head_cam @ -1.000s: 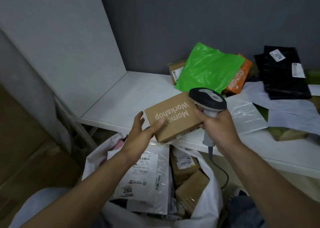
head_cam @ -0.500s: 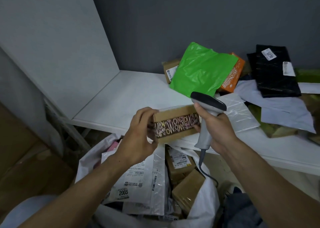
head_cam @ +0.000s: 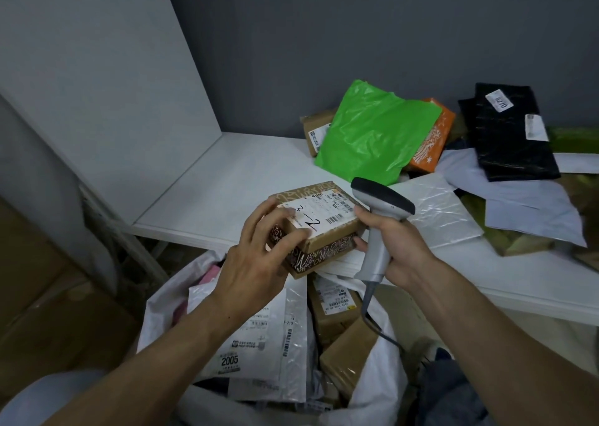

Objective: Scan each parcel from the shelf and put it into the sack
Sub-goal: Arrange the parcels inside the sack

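The box point(head_cam: 319, 227) is held in the air, label side up, with barcodes and handwritten marks showing on the white label. The left hand point(head_cam: 259, 263) grips the box's left end, its fingers curled over the top edge and its thumb on the near side. The right hand point(head_cam: 398, 250) is at the box's right end, wrapped round the grip of the scanner point(head_cam: 382, 198), with two fingertips touching the box's side. The scanner's head sits just right of the box. The white shelf point(head_cam: 227, 179) lies under and behind the box, whose near end overhangs the shelf's front edge. Directly below the box the sack point(head_cam: 158, 315) stands open, holding a white mailer point(head_cam: 252, 344) and brown cartons point(head_cam: 334, 309). Behind and right of the box, on the shelf, lie a green bag point(head_cam: 372, 133), an orange parcel point(head_cam: 434, 140) and a black bag point(head_cam: 505, 133).
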